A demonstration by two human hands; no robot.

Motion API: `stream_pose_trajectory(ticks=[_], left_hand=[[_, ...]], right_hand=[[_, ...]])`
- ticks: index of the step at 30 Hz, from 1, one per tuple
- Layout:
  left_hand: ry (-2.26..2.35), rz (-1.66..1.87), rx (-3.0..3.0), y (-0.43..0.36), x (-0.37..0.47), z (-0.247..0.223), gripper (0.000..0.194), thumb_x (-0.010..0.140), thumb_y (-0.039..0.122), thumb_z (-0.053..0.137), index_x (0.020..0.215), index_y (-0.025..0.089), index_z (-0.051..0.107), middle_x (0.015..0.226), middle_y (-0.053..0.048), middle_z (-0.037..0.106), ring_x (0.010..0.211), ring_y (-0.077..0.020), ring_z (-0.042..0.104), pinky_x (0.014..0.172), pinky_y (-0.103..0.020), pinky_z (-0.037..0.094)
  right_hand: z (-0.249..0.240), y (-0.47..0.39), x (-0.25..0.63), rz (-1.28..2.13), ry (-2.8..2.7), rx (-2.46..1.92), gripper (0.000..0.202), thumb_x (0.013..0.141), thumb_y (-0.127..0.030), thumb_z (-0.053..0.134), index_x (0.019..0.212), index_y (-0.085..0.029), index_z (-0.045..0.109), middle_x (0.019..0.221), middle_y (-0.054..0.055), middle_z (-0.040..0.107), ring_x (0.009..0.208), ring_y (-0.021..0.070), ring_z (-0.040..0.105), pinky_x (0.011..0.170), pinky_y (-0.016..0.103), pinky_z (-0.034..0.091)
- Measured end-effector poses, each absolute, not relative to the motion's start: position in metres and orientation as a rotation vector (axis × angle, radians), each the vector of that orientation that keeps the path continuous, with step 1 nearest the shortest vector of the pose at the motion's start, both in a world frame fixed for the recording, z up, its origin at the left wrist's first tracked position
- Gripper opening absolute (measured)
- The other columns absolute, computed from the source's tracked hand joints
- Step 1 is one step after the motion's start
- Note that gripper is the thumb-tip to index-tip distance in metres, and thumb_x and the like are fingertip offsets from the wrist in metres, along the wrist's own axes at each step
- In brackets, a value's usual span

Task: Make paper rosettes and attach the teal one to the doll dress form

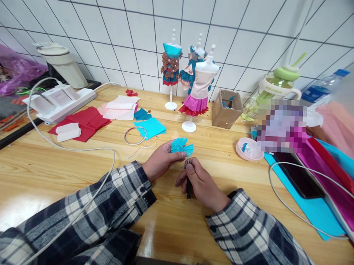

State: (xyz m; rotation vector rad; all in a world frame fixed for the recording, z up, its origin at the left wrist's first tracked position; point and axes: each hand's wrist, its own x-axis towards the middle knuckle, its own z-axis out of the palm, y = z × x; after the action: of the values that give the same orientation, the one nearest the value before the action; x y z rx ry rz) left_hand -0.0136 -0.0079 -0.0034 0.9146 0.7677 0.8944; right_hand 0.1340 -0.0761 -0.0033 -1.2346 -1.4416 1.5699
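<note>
Pinched in my left hand [160, 162] is a pleated bright-blue paper piece [180, 145], fanned out into a nearly round shape with a notch. My right hand [203, 183] is closed around a slim black tool [189, 189] whose thin metal tip points up at the lower edge of the blue piece. Whether the tip touches it I cannot tell. Just beyond my hands lie a flat square of blue paper [152, 128] and a round ring [135, 135]. Small dress forms stand farther back, one in a pink top and ruffled magenta skirt [195, 104], another with brown bows [170, 64].
On the left are red paper [85, 122], pale pink paper [121, 108] and a power strip [63, 104] with a trailing white cable. At right stand a cardboard box [227, 115], a pink bowl [249, 156], a green-lidded bottle [273, 88] and a phone [300, 177] on coloured sheets.
</note>
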Motion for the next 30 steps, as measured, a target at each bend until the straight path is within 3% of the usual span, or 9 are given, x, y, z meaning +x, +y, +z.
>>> stream_pose_trajectory(ticks=[12,30], left_hand=[[0.755,0.864,0.994,-0.0073,-0.0147,-0.0068,0.039,0.067,0.025,0.080,0.102,0.018,0.064,0.098,-0.001,0.070,0.090,-0.0150,0.064,0.090,-0.030,0.045],[0.719,0.862,0.925,-0.0067,-0.0158,-0.0057,0.033,0.066,0.022,0.081,0.095,0.017,0.065,0.087,0.000,0.069,0.079,-0.0126,0.061,0.077,-0.026,0.044]], right_hand=[[-0.0032,-0.0753,0.1345,1.553,-1.450,-1.252,0.031,0.097,-0.055,0.029,0.098,-0.025,0.036,0.069,-0.004,0.060,0.048,0.0128,0.055,0.046,0.026,0.043],[-0.0003,-0.0756,0.1373,1.560,-1.518,-1.301,0.026,0.099,-0.048,0.027,0.095,-0.024,0.037,0.065,-0.005,0.056,0.048,0.0119,0.051,0.047,0.025,0.040]])
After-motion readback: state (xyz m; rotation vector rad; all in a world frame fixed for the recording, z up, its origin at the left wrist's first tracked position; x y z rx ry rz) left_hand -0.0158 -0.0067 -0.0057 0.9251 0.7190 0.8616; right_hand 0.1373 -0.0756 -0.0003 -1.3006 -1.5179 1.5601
